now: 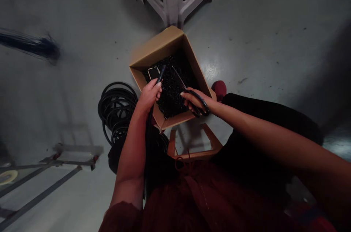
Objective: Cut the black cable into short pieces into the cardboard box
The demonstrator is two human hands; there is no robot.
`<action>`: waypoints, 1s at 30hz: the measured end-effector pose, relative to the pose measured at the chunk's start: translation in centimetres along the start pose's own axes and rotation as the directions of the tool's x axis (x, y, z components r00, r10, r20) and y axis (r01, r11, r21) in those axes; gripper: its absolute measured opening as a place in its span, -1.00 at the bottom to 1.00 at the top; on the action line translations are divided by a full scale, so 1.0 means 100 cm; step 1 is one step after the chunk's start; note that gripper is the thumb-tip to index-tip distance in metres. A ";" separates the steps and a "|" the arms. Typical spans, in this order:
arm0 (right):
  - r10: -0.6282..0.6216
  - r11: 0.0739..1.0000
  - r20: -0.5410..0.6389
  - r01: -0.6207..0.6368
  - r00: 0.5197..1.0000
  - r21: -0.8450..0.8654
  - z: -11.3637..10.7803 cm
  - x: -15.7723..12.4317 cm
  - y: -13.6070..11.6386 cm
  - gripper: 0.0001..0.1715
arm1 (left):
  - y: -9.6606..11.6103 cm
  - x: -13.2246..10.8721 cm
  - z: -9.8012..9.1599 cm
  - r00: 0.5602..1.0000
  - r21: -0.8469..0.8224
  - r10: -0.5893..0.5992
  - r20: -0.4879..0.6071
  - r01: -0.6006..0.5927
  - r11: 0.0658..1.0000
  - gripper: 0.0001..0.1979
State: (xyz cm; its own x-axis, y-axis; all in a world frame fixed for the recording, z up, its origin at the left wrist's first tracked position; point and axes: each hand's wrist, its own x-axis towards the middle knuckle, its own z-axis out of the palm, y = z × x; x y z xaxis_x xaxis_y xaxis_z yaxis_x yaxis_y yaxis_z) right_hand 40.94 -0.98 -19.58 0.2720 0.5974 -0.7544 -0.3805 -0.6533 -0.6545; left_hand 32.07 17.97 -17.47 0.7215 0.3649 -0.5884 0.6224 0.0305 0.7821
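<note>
On the grey concrete floor, over an open cardboard box (pixel 164 46), the left hand (pixel 149 94) grips a black tube (pixel 161 72) pointing away, and the right hand (pixel 195 101), closed through the scissors (pixel 189 91) handles, lays their blades just right of it.

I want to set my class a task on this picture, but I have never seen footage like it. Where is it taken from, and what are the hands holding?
There is no machine here. A camera worn on a person's head looks down at their own two bare hands. The left hand grips the end of a black tube. The right hand holds scissors, with the blades pointing toward the tube. Below them, a cardboard box of small black pieces rests on what looks like a wooden stool. A coil of black tubing lies on the floor.
</note>
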 end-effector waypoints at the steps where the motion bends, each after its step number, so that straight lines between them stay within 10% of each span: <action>1: 0.010 1.000 0.013 -0.010 1.000 0.024 0.001 -0.001 0.000 -0.76 | 0.000 0.001 0.000 1.000 -0.018 0.011 -0.011 -0.011 1.000 -0.75; 11: -0.075 0.990 -0.069 0.082 0.995 0.111 -0.003 0.001 -0.007 -0.77 | 0.004 -0.005 0.005 0.995 -0.155 0.019 0.098 -0.004 0.988 -0.57; 30: -0.364 0.824 -0.234 0.428 0.902 0.370 -0.025 0.003 -0.025 -0.56 | 0.011 -0.011 0.011 0.937 0.117 -0.029 0.347 -0.012 0.993 -0.47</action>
State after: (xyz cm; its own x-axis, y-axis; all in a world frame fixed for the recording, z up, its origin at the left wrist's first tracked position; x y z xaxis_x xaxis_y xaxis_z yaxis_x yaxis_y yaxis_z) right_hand 44.16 -0.33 -18.32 0.5904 0.6674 -0.4539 -0.5241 -0.1107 -0.8444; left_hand 32.28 16.58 -16.13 0.7633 0.0182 -0.6457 0.6448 -0.0828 0.7599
